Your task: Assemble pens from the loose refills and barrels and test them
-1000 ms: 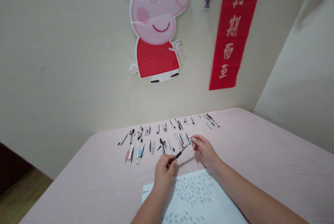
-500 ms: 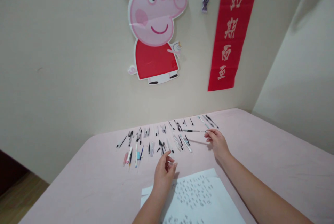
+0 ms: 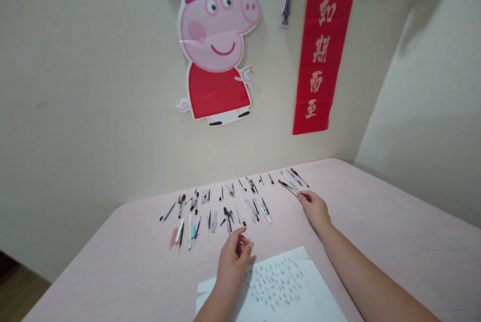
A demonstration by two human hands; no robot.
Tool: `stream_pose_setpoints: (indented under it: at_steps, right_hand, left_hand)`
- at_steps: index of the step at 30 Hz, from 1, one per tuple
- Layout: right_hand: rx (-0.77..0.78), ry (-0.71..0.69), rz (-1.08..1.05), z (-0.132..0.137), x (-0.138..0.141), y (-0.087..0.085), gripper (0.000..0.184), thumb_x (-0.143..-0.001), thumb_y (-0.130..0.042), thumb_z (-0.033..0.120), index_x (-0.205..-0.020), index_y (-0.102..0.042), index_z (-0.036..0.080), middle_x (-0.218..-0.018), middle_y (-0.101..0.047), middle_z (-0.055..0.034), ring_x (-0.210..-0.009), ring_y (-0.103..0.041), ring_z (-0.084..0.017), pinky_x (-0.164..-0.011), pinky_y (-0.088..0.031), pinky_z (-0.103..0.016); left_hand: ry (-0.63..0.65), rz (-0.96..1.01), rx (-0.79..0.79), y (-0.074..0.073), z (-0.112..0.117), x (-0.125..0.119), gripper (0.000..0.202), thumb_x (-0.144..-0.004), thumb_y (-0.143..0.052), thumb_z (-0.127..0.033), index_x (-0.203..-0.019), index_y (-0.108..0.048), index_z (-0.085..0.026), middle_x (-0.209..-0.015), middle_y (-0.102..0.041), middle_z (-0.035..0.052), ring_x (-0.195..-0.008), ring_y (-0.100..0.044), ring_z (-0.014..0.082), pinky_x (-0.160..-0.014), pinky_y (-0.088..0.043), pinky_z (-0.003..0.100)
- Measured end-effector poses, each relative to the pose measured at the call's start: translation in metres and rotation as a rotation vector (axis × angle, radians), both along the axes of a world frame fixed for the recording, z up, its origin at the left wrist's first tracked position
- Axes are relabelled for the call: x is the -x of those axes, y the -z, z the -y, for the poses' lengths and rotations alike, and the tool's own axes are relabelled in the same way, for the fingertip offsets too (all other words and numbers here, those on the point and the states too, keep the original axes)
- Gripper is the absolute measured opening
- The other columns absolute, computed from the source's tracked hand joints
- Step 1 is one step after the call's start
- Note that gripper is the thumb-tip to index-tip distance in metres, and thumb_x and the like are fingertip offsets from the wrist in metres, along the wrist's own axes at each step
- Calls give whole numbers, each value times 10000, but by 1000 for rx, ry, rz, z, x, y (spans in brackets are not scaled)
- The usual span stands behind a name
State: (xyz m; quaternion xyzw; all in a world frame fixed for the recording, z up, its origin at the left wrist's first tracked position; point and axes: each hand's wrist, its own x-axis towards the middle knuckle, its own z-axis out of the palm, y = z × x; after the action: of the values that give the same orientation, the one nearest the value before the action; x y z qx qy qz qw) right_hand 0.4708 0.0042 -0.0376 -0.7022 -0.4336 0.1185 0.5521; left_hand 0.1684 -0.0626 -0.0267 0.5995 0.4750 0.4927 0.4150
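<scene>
My right hand pinches the near end of a pen with a dark grip. The pen slopes up and to the left, beside a row of pens at the right end of the far edge. My left hand hovers by the top left of a handwritten sheet of paper, its fingers loosely curled and apart with nothing visible in them. Close beyond its fingertips are taken-apart pen pieces, black and clear.
Several pens, refills and caps lie in two rough rows on the pink-covered table. At the left of the near row is a pink pen part. The table meets a wall with a cartoon pig cutout and a red banner.
The pen in my right hand has gone from nearly level to sloping, its far end now nearer the right-hand row. My left hand stays about where it was. The camera view has shifted slightly.
</scene>
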Motion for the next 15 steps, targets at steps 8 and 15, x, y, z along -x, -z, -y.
stream_pose_setpoints:
  at_steps: [8, 15]
  right_hand:
    - [320, 87, 322, -1, 11, -11, 242, -757, -501, 217, -878, -712, 225, -865, -719, -81, -776, -640, -215, -639, -421, -281]
    - [463, 183, 323, -17, 23, -24, 253, -792, -469, 243, -884, -704, 224, -870, -712, -109, -740, -648, -221, -576, -408, -279]
  left_hand:
    - [34, -51, -12, 2, -1, 1, 318, -730, -619, -230, -1047, -606, -202, -755, -623, 17, -606, -550, 130, -593, -443, 277]
    - [39, -52, 20, 2, -1, 1, 357, -721, -638, -282, -1063, -595, -191, -765, -615, 22, -610, -546, 131, -605, -446, 274]
